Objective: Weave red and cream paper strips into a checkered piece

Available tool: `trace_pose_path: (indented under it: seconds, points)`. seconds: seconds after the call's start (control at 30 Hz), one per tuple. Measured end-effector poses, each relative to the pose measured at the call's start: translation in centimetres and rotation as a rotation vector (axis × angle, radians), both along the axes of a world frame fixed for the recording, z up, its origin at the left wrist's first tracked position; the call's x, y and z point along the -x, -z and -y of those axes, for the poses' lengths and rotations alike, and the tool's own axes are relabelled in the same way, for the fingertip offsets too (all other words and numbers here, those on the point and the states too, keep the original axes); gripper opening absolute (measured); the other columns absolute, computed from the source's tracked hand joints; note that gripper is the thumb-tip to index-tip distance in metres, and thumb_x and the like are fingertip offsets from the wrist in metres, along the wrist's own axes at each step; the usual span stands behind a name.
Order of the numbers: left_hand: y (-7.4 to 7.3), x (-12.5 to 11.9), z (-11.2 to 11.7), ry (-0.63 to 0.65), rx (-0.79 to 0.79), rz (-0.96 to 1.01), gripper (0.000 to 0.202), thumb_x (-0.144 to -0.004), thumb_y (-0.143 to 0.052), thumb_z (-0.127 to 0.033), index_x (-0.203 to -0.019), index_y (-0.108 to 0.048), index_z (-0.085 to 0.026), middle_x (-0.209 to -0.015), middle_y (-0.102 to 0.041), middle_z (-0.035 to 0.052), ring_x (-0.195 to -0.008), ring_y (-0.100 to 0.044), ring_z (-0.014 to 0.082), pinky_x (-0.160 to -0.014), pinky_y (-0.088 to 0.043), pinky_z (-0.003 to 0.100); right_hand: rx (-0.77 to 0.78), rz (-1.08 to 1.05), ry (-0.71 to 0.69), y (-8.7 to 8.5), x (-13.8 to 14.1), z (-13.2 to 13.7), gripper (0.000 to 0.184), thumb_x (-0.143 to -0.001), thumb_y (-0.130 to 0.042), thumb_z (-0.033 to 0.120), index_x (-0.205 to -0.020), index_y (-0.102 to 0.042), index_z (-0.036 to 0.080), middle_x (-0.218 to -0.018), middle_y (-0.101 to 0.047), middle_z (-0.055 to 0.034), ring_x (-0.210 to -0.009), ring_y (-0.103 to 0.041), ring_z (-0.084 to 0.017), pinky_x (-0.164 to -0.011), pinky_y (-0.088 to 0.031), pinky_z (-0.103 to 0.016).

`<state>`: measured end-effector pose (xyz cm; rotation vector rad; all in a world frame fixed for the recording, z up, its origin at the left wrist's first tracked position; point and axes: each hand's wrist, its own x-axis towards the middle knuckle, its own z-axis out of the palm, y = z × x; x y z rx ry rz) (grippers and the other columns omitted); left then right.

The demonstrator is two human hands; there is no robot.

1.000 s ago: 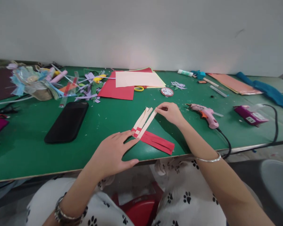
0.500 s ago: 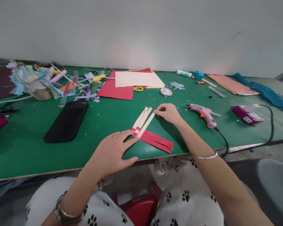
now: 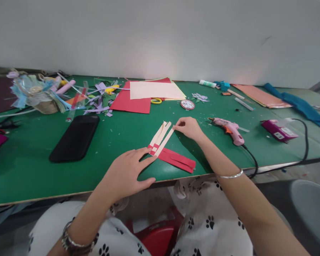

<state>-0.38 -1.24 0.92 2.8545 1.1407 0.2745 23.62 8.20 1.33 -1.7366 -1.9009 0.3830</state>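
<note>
A small weave of red paper strips [image 3: 177, 160] and cream paper strips [image 3: 161, 132] lies near the table's front edge, its crossings forming a little checkered patch [image 3: 154, 149]. With fingers spread, my left hand [image 3: 130, 172] rests its fingertips on the weave's left and lower edge, pressing it to the table. The thumb points away to the right. My right hand [image 3: 188, 128] pinches the upper end of the rightmost cream strip [image 3: 165, 143] between thumb and fingertips. That strip slants down across the red ones towards my left fingertips.
A black phone [image 3: 74, 138] lies at left, beyond it a heap of paper scraps [image 3: 102, 96]. Red and pale paper sheets [image 3: 132, 101] sit at the back, near yellow scissor handles [image 3: 156, 101]. On the right are a pink glue gun [image 3: 230, 131] and a purple power socket [image 3: 280, 131].
My right hand has shifted very slightly left with the cream strip's end between its fingertips. The left hand and the weave look almost the same.
</note>
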Motion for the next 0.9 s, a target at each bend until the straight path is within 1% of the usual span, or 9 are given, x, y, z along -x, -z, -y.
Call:
trace_pose_path:
  seconds: [0.2, 0.43, 0.53, 0.63, 0.73, 0.83, 0.9]
  points:
    - [0.0, 0.0, 0.0, 0.004, -0.020, 0.007, 0.045, -0.076, -0.046, -0.042, -0.116, -0.052, -0.022, -0.124, -0.049, 0.0090, -0.105, -0.051, 0.0251, -0.085, -0.044, 0.039, 0.023, -0.003, 0.019, 0.0, 0.0, -0.1, 0.015, -0.062, -0.062, 0.024, -0.051, -0.055, 0.017, -0.053, -0.058, 0.0012, -0.051, -0.049, -0.010, -0.051, -0.034, -0.022]
    - [-0.2, 0.0, 0.1, 0.006, 0.005, -0.001, 0.046, -0.077, -0.046, -0.042, -0.116, -0.052, -0.020, -0.124, -0.049, 0.0105, -0.106, -0.051, 0.0263, -0.085, -0.045, 0.041, 0.049, -0.026, 0.017, -0.1, 0.0, -0.3, 0.016, -0.059, -0.063, 0.023, -0.052, -0.050, 0.017, -0.053, -0.053, 0.0034, -0.051, -0.046, -0.009, -0.051, -0.033, -0.022]
    - [-0.2, 0.0, 0.1, 0.004, 0.007, 0.002, 0.046, -0.077, -0.046, -0.042, -0.117, -0.051, -0.020, -0.125, -0.049, 0.0104, -0.107, -0.050, 0.0263, -0.085, -0.044, 0.041, 0.045, -0.029, 0.021, 0.0, 0.0, -0.4, 0.013, -0.058, -0.063, 0.022, -0.057, -0.051, 0.017, -0.055, -0.052, 0.0041, -0.052, -0.046, -0.009, -0.052, -0.033, -0.022]
    - [-0.2, 0.0, 0.0, 0.004, -0.001, 0.004, 0.045, -0.076, -0.047, -0.040, -0.117, -0.051, -0.021, -0.124, -0.050, 0.0100, -0.106, -0.051, 0.0254, -0.086, -0.044, 0.040, 0.035, -0.030, 0.035, 0.2, -0.1, -0.5, 0.015, -0.057, -0.064, 0.020, -0.066, -0.053, 0.017, -0.054, -0.050, 0.0051, -0.052, -0.045, -0.009, -0.051, -0.033, -0.022]
    - [-0.2, -0.1, 0.0, 0.001, -0.003, 0.007, 0.045, -0.075, -0.048, -0.040, -0.116, -0.052, -0.021, -0.124, -0.050, 0.0098, -0.106, -0.051, 0.0253, -0.086, -0.044, 0.040, 0.011, -0.030, 0.050, 0.3, -0.3, -0.7, 0.013, -0.059, -0.059, 0.014, -0.070, -0.053, 0.017, -0.054, -0.049, 0.0054, -0.051, -0.045, -0.010, -0.052, -0.033, -0.022]
    - [-0.3, -0.1, 0.0, 0.002, 0.014, 0.014, 0.046, -0.076, -0.047, -0.040, -0.117, -0.051, -0.021, -0.125, -0.049, 0.0102, -0.106, -0.051, 0.0259, -0.085, -0.045, 0.041, -0.021, -0.034, 0.058, -0.3, -0.4, -0.6, 0.016, -0.063, -0.051, 0.007, -0.076, -0.054, 0.017, -0.055, -0.048, 0.0051, -0.051, -0.044, -0.010, -0.054, -0.034, -0.022]
    - [-0.3, -0.1, 0.0, 0.004, 0.024, 0.021, 0.045, -0.076, -0.047, -0.040, -0.117, -0.051, -0.020, -0.124, -0.049, 0.0103, -0.106, -0.051, 0.0260, -0.085, -0.045, 0.041, -0.084, -0.019, 0.033, -0.9, -0.2, 0.2, 0.018, -0.065, -0.047, 0.005, -0.078, -0.055, 0.016, -0.057, -0.048, 0.0036, -0.053, -0.044, -0.010, -0.055, -0.035, -0.023]
